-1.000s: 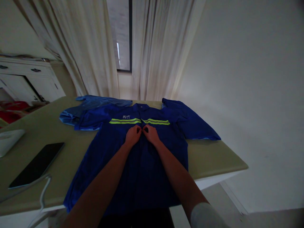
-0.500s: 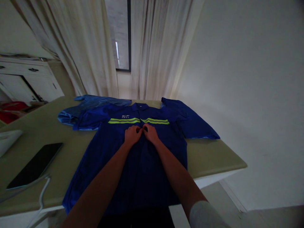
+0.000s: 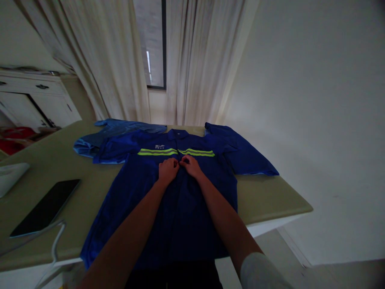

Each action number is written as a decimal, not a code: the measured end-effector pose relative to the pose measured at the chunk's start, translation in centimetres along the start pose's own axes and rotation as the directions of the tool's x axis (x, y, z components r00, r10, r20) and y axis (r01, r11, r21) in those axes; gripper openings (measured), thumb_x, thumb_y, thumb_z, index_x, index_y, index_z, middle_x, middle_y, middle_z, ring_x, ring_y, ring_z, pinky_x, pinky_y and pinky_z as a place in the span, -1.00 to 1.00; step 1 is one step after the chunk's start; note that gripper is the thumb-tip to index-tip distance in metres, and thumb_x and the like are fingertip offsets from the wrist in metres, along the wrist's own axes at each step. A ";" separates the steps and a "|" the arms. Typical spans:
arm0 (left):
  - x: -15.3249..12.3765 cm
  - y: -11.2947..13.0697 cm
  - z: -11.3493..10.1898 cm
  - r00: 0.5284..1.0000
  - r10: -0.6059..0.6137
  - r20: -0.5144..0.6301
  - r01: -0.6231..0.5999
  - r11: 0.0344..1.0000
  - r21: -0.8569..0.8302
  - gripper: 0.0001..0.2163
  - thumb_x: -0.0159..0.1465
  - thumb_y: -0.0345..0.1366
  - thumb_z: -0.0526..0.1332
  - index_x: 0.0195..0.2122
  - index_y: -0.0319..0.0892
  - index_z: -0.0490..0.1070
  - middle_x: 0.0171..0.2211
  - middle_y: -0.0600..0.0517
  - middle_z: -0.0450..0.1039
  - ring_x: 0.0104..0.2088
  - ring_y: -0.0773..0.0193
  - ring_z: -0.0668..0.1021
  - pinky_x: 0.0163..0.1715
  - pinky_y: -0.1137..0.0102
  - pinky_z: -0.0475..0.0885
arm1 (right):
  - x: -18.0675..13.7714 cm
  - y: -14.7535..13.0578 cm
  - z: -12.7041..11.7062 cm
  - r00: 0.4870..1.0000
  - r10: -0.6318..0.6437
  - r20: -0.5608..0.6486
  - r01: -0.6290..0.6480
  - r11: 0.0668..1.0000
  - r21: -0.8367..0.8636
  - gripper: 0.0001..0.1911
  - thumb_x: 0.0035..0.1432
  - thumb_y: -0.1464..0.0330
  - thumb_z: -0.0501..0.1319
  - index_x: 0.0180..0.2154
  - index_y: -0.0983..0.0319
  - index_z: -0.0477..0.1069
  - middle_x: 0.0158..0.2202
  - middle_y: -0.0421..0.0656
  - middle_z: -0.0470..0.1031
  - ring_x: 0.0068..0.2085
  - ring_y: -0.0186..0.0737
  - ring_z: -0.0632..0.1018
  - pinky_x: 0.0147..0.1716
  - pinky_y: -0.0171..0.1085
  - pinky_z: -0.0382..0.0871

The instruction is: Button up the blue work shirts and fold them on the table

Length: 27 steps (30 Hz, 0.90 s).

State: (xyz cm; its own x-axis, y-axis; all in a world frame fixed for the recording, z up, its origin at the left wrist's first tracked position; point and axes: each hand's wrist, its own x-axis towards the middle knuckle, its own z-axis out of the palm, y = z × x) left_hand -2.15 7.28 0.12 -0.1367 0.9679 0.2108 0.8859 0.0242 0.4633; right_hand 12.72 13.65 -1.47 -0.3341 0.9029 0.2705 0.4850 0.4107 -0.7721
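A dark blue work shirt (image 3: 144, 200) with a yellow-green reflective stripe across the chest lies flat, front up, on the table (image 3: 270, 200). My left hand (image 3: 167, 169) and my right hand (image 3: 190, 165) meet at the shirt's centre front just below the stripe. Both hands are closed, pinching the fabric at the placket. What the fingertips grip is too small to see. Both sleeves are spread out to the sides.
A second, lighter blue garment (image 3: 114, 130) lies behind the shirt at the back left. A dark phone (image 3: 45, 208) with a white cable (image 3: 55, 249) rests at the left, beside a white object (image 3: 10, 176). A white cabinet (image 3: 39, 100) and curtains (image 3: 195, 60) stand behind.
The hands stay pinched together at the shirt's centre front with only slight finger movement. The view shifted a little.
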 end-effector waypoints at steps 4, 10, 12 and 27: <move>-0.5 0.3 -0.4 0.992 0.109 -0.061 -0.109 0.994 0.001 -0.77 0.39 -0.27 0.18 0.05 -0.06 0.45 0.01 -0.08 0.56 0.07 0.03 0.51 0.05 0.19 0.36 | 0.3 0.3 0.2 0.987 0.159 0.004 -0.158 0.975 0.156 -0.86 0.17 0.27 0.28 -0.32 0.21 0.51 -0.32 -0.22 0.57 -0.24 -0.21 0.54 -0.19 -0.29 0.38; -0.9 0.6 -0.6 0.984 0.180 -0.009 -0.178 0.979 0.097 -0.77 0.41 -0.28 0.16 0.06 -0.03 0.46 0.03 -0.09 0.52 0.08 0.01 0.48 0.07 0.19 0.35 | 0.3 0.5 0.0 0.985 0.158 0.070 -0.168 0.968 0.185 -0.88 0.17 0.31 0.28 -0.36 0.21 0.56 -0.37 -0.22 0.60 -0.27 -0.21 0.58 -0.23 -0.31 0.41; -1.0 0.5 -0.4 0.986 0.164 -0.008 -0.162 0.978 0.134 -0.76 0.43 -0.26 0.11 0.06 -0.06 0.47 0.01 -0.11 0.52 0.07 -0.02 0.49 0.06 0.16 0.36 | 0.2 0.3 -0.1 0.989 0.134 0.061 -0.141 0.979 0.148 -0.89 0.19 0.34 0.27 -0.33 0.21 0.57 -0.34 -0.21 0.61 -0.25 -0.20 0.59 -0.19 -0.29 0.42; 0.7 -1.7 1.2 0.975 0.184 0.126 -0.197 0.975 0.099 -0.52 0.38 -0.43 0.02 0.29 0.03 0.36 0.40 -0.03 0.26 0.41 0.07 0.28 0.38 0.04 0.13 | -1.4 -1.3 -0.8 0.989 -0.080 0.122 0.101 0.979 -0.178 -0.61 0.08 0.49 0.28 -0.02 0.17 0.42 -0.02 -0.11 0.54 0.02 -0.10 0.52 0.10 -0.15 0.36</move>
State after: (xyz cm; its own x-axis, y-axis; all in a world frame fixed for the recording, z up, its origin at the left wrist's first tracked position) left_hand -3.27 8.17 -1.55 0.0858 0.9796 0.1819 0.9348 -0.1423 0.3253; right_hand 13.21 11.94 -0.37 -0.4680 0.8448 0.2595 0.5845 0.5162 -0.6260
